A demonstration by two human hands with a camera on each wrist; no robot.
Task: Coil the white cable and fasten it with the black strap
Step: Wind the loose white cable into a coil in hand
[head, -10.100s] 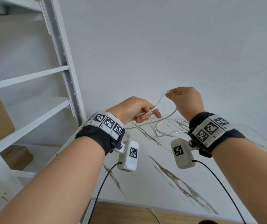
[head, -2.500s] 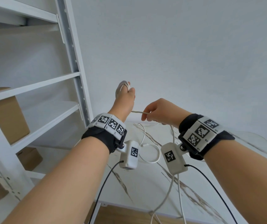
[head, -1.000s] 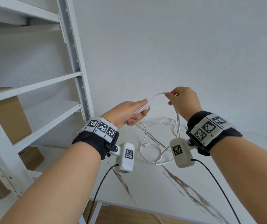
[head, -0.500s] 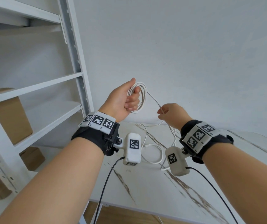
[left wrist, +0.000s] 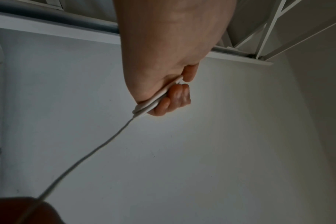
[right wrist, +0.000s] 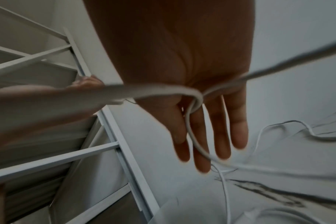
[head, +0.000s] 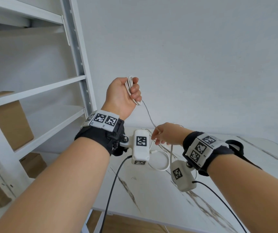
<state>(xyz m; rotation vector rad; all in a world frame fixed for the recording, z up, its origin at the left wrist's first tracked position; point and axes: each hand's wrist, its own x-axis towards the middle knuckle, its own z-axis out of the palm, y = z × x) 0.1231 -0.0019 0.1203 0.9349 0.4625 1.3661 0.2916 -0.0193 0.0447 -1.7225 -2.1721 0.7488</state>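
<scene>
My left hand is raised in front of the wall and grips a small coil of the white cable in its fist; the left wrist view shows its fingers curled round the coil's turns. One strand runs down from the coil to my right hand, which is low over the table. In the right wrist view that hand's fingers are straight, and the cable passes between two of them. More loose cable lies in loops on the table. No black strap shows in any view.
A white marble-patterned table lies below my hands, with a plain wall behind it. A white metal shelf unit stands close on the left and holds cardboard boxes. Black camera leads hang from both wrists.
My left hand has closed tighter on the coil and stayed raised. My right hand has dropped down the strand toward the table, and its fingers have straightened.
</scene>
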